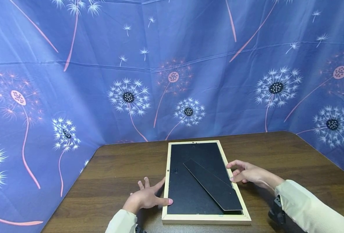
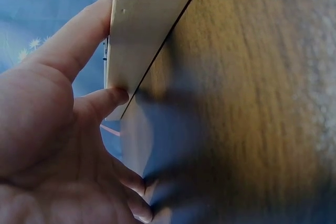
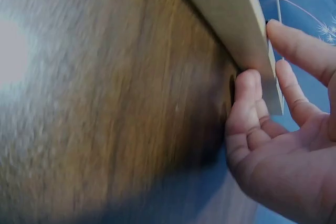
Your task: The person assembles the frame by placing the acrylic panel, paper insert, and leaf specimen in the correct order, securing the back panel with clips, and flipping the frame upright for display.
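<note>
Frame: picture frame [image 1: 172,181] lies face-down on wooden table [image 1: 107,174], near front edge, centred betw. both hands; black backing up.
Stand: black easel leg [image 1: 212,185] lies diagonally across the backing, lower end near frame's front-right corner.
Left hand: left hand [image 1: 147,197] flat on table, fingers straight, spread; thumb and index touch frame's left rail. Nothing gripped.
Right hand: right hand [image 1: 246,173] at frame's right rail, fingers loosely bent, tips on outer edge; wrist view shows them curling under/against the rail [image 3: 247,40], not a firm pinch.
Backdrop: blue dandelion-print cloth [image 1: 172,64] behind table.
Risk: judged: light fingertip contact only, so frame could slip or skate on the smooth top if lifted unevenly; loose stand may swing out if tilted.
</note>
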Motion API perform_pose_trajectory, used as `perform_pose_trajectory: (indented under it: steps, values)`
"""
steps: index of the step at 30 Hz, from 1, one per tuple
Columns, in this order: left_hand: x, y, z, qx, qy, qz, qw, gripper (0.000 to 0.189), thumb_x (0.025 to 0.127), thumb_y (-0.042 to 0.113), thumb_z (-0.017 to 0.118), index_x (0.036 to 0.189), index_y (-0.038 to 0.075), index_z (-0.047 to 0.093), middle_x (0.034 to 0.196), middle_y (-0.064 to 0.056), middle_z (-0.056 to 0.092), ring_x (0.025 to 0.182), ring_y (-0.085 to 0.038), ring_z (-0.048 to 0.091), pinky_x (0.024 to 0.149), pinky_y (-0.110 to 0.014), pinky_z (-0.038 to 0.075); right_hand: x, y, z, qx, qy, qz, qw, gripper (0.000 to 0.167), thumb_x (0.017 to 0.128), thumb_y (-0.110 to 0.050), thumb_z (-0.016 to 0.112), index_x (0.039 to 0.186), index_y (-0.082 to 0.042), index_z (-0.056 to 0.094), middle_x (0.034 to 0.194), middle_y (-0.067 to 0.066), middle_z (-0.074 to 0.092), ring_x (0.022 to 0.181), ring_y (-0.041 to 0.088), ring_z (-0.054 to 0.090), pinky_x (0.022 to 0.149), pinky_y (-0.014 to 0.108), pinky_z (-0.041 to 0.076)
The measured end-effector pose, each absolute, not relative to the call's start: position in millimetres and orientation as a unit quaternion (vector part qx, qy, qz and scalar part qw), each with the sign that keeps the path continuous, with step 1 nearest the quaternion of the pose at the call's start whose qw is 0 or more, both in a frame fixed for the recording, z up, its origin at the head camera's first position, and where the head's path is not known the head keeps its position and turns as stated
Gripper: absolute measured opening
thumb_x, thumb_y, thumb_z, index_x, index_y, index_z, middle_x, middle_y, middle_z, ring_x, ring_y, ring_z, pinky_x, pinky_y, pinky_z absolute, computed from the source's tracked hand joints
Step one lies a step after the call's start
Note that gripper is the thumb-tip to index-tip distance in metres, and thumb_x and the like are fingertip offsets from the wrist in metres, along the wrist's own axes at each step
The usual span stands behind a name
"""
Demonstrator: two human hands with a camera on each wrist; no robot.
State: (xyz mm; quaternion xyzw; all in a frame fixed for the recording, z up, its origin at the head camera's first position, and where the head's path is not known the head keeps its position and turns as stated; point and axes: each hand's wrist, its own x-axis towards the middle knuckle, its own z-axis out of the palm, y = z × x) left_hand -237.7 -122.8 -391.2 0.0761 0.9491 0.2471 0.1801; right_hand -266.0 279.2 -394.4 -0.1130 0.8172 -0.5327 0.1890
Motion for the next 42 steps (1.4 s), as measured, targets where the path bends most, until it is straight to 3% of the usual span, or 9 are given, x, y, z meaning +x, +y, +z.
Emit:
perform_pose_trajectory:
  steps: [10, 13, 16, 19, 29, 37, 42]
  values:
    - [-238.4, -122.4, -389.5, 0.072, 0.948, 0.247, 0.187, 0.092, 0.083, 0.058, 0.077, 0.159, 0.027, 0.036, 0.159, -0.043, 0.002, 0.144, -0.065, -0.003, 0.095, -0.090, 0.004, -263.3, 269.7, -386.9, -0.053, 0.849, -0.494, 0.178, 0.052, 0.090, -0.009, 0.071, 0.134, 0.001, 0.047, 0.103, 0.010, 0.056, 0.097, 0.025, 0.054, 0.078, 0.044, 0.039]
    - [-238.3, -122.8, -389.3, 0.071, 0.949, 0.245, 0.188, 0.092, 0.083, 0.058, 0.077, 0.159, 0.027, 0.036, 0.159, -0.043, 0.002, 0.144, -0.065, -0.002, 0.095, -0.090, 0.005, -262.8, 264.7, -386.5, -0.043, 0.854, -0.490, 0.169, 0.052, 0.088, -0.006, 0.072, 0.132, 0.002, 0.047, 0.089, 0.006, 0.055, 0.080, 0.020, 0.052, 0.069, 0.036, 0.038]
    - [-238.2, -123.8, -389.8, 0.070, 0.949, 0.244, 0.187, 0.092, 0.083, 0.058, 0.077, 0.159, 0.027, 0.036, 0.158, -0.043, 0.002, 0.143, -0.066, -0.002, 0.095, -0.090, 0.005, -261.4, 258.8, -386.1, -0.049, 0.853, -0.494, 0.160, 0.051, 0.085, -0.002, 0.071, 0.129, 0.004, 0.046, 0.073, 0.001, 0.048, 0.064, 0.014, 0.042, 0.056, 0.026, 0.029]
    - [-238.2, -124.7, -389.9, 0.071, 0.950, 0.242, 0.185, 0.092, 0.083, 0.059, 0.077, 0.159, 0.027, 0.036, 0.158, -0.044, 0.002, 0.143, -0.066, -0.002, 0.094, -0.090, 0.005, -259.8, 252.9, -384.4, -0.052, 0.858, -0.490, 0.144, 0.049, 0.082, 0.002, 0.072, 0.124, 0.004, 0.048, 0.065, -0.001, 0.043, 0.058, 0.013, 0.039, 0.051, 0.022, 0.024]
    - [-238.4, -124.0, -389.5, 0.077, 0.947, 0.247, 0.189, 0.094, 0.083, 0.061, 0.076, 0.160, 0.026, 0.035, 0.159, -0.043, 0.001, 0.144, -0.065, -0.003, 0.095, -0.090, 0.003, -263.2, 240.9, -373.9, -0.046, 0.899, -0.418, 0.123, 0.043, 0.072, 0.008, 0.070, 0.113, 0.003, 0.055, 0.071, 0.005, 0.055, 0.068, 0.022, 0.055, 0.065, 0.033, 0.043]
    - [-238.2, -123.7, -391.4, 0.084, 0.949, 0.246, 0.180, 0.092, 0.084, 0.060, 0.076, 0.159, 0.026, 0.036, 0.158, -0.044, 0.001, 0.143, -0.066, -0.003, 0.095, -0.090, 0.002, -264.8, 241.3, -373.0, -0.053, 0.903, -0.406, 0.128, 0.042, 0.074, 0.007, 0.069, 0.114, 0.004, 0.055, 0.070, 0.004, 0.054, 0.067, 0.021, 0.053, 0.066, 0.033, 0.042]
    - [-237.5, -124.8, -393.7, 0.086, 0.948, 0.248, 0.180, 0.092, 0.084, 0.061, 0.075, 0.159, 0.026, 0.036, 0.158, -0.044, 0.000, 0.143, -0.066, -0.004, 0.095, -0.090, 0.001, -268.0, 247.2, -375.3, -0.070, 0.902, -0.405, 0.130, 0.040, 0.085, -0.003, 0.068, 0.122, 0.004, 0.054, 0.077, 0.004, 0.053, 0.074, 0.021, 0.052, 0.070, 0.035, 0.040]
